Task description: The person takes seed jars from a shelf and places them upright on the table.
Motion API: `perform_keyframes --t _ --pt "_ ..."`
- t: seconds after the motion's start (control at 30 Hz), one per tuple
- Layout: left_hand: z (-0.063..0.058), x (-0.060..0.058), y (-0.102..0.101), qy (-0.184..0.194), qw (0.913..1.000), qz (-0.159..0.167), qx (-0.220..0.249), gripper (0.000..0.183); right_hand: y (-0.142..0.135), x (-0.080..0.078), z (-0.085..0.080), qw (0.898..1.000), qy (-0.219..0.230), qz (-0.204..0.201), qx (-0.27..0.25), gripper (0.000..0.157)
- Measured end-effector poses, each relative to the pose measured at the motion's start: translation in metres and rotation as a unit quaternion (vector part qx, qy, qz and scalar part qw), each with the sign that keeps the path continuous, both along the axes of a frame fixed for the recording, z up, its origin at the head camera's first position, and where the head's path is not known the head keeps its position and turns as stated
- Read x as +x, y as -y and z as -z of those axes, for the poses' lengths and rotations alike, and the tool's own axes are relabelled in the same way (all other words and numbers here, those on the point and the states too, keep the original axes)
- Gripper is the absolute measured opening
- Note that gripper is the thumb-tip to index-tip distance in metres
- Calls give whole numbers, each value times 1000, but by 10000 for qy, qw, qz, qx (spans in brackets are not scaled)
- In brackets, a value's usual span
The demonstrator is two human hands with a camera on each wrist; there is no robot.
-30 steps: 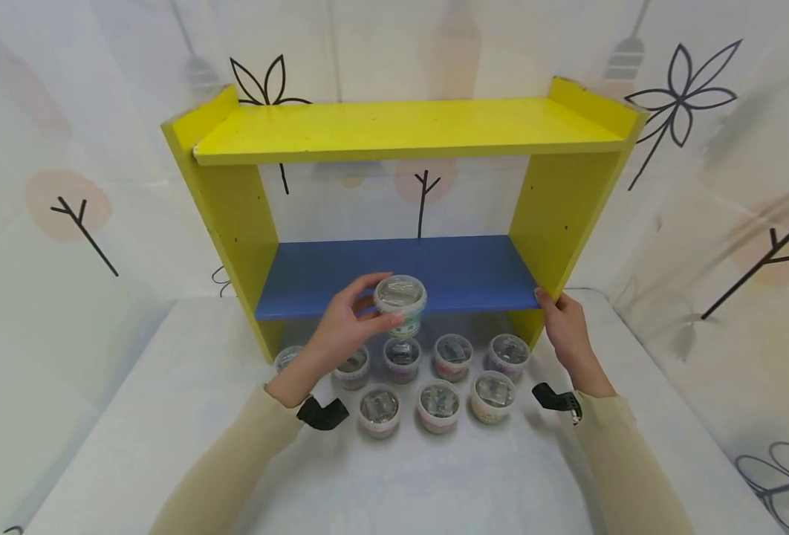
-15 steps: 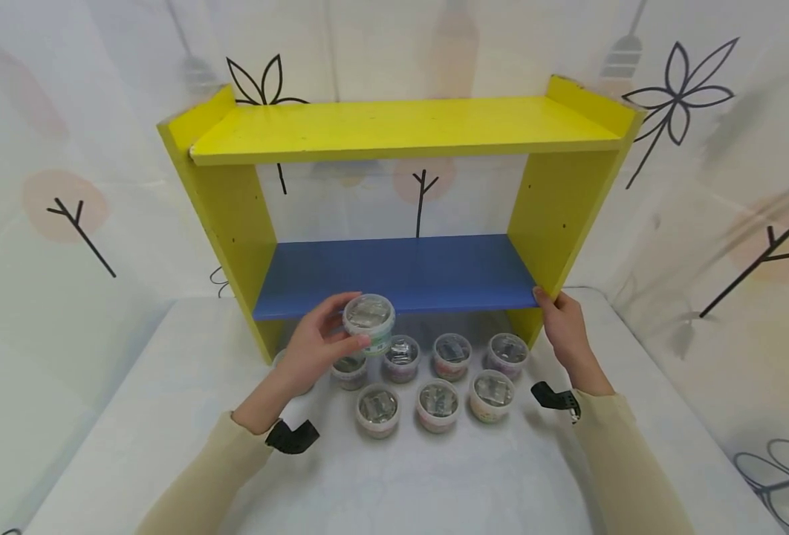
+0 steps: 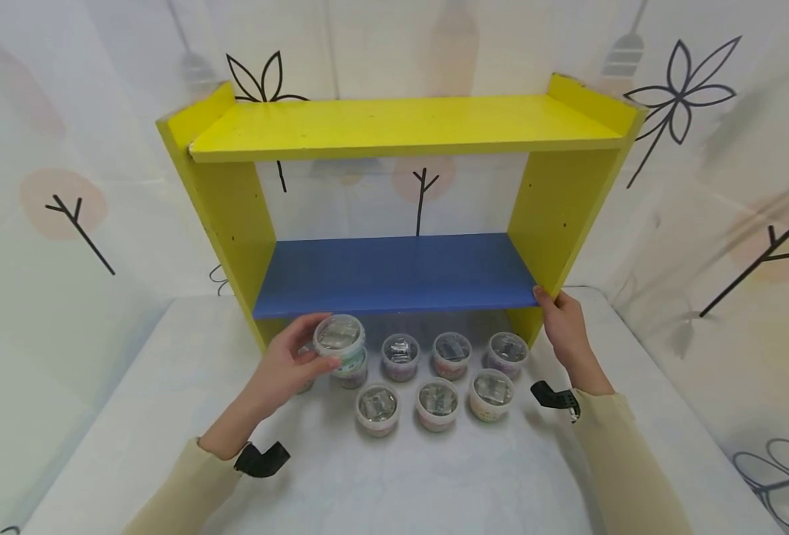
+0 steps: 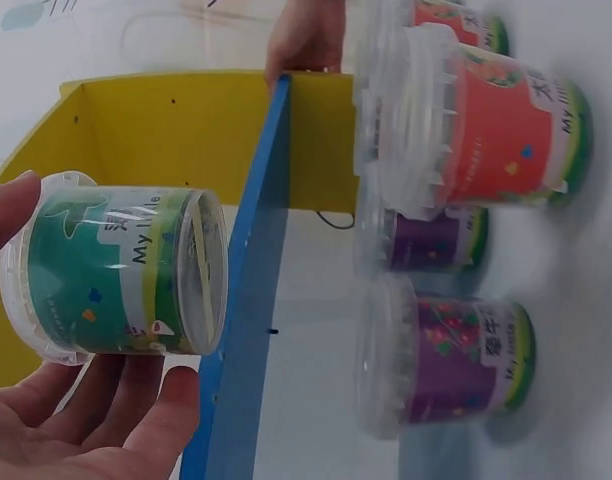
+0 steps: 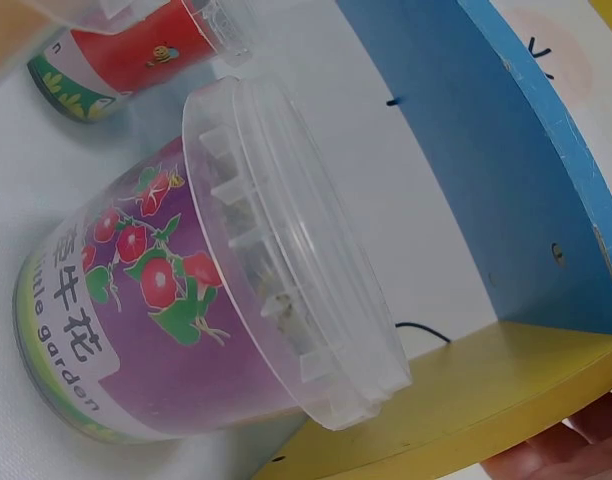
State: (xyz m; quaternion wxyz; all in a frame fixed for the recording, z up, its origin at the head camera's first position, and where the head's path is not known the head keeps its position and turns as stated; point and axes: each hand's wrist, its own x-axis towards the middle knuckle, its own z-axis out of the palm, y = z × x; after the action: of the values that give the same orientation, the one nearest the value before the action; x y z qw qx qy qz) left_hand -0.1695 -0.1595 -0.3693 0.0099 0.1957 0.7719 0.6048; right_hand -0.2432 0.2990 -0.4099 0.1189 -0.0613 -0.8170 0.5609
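Observation:
My left hand (image 3: 277,371) holds a small clear-lidded plastic tub (image 3: 339,338) between thumb and fingers, above the tubs at the left end of the back row. Its green label (image 4: 101,270) shows in the left wrist view. At the unit's right side, my right hand (image 3: 564,327) grips the yellow side panel (image 3: 555,215), its thumb at the front corner of the blue shelf (image 3: 394,275). Part of the right hand's fingers (image 5: 576,450) shows beyond the yellow panel in the right wrist view. The held tub partly hides a tub (image 3: 352,377) beneath it.
Lidded tubs stand in two rows on the white table: a purple one (image 5: 166,310), a red one (image 5: 151,50) and several more, such as this front-row tub (image 3: 377,409). The unit's yellow top board (image 3: 394,126) spans above the blue shelf. Patterned cloth (image 3: 67,357) hangs around.
My left hand has carried the green-labelled tub left and down, from before the blue shelf's middle to over the back row's left end. The right hand has stayed on the unit.

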Motion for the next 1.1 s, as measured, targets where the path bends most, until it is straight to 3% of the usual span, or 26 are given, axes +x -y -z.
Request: perform_keyframes --t 0.4,0.73,1.1 --pt "18 9 30 319 9992 -5 -223 67 1 -2 2 9998 -214 20 43 65" --pt "33 15 42 814 9960 330 -143 71 1 -1 -1 9997 -252 -11 45 62" --pt "53 23 49 1007 9921 715 -210 77 0 1 -1 9996 -265 -22 9 62"
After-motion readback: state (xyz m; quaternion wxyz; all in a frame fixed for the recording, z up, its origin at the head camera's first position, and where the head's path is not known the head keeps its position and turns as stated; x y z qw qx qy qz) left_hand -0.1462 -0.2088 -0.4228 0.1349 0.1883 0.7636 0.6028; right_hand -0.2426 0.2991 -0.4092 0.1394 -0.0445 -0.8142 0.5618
